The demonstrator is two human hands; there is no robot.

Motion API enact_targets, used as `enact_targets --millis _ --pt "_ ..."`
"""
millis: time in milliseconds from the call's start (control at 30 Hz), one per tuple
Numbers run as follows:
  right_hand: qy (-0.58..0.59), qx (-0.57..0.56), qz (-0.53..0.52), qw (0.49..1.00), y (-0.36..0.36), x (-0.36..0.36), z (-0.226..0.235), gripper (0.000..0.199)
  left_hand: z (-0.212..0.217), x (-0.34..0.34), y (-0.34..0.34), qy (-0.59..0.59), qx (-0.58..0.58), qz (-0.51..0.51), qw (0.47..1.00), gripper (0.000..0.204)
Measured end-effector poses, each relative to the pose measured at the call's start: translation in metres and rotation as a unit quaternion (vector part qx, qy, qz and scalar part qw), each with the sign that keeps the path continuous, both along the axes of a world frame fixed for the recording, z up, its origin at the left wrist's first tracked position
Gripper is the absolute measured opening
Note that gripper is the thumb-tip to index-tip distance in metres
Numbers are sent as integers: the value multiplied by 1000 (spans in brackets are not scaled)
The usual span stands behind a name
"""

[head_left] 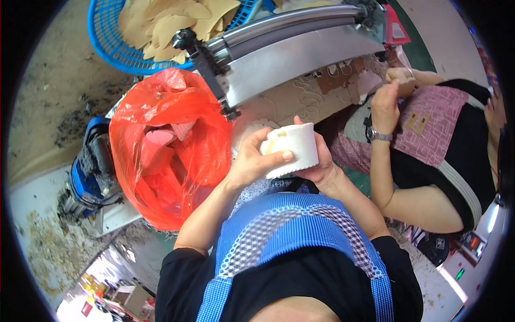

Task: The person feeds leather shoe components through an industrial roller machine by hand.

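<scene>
Between my two hands is a curved white piece of sheet material point(296, 146), possibly several layers, with a finely toothed lower edge and a small tan mark near its top. My left hand point(251, 156) grips its left side, the thumb lying across the front. On the other side my right hand point(320, 163) wraps round the right end from behind, with most of its fingers hidden. The piece is held up in front of my blue checked apron point(289, 214), below the metal roller machine point(289, 64).
To the left stands an open red plastic bag point(171, 102) with pink pieces inside. A blue basket point(110, 51) of tan cut pieces sits behind it. A dusty blue motor point(88, 172) is at far left. On the right, a co-worker's hands point(385, 107) are close by.
</scene>
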State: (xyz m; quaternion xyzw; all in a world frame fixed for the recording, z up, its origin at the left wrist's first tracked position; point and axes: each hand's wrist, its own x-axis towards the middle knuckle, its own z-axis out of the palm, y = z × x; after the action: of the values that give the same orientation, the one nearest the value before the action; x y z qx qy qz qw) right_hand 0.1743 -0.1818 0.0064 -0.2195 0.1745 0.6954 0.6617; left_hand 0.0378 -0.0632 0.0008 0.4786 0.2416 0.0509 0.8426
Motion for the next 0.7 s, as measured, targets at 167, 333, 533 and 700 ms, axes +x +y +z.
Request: enact_targets --millis 167,333,533,700 --pt "-472 -121 111 866 13 7 3 45 -13 4 25 112 220 38 968 37" --pt "-910 -136 181 347 19 17 26 29 -9 15 33 162 604 49 779 34" --pt "-335 195 102 916 -1 39 41 45 27 -14 34 -99 -126 -77 984 70" --pt "-615 -99 112 774 8 30 13 17 21 -8 43 143 521 -21 841 33"
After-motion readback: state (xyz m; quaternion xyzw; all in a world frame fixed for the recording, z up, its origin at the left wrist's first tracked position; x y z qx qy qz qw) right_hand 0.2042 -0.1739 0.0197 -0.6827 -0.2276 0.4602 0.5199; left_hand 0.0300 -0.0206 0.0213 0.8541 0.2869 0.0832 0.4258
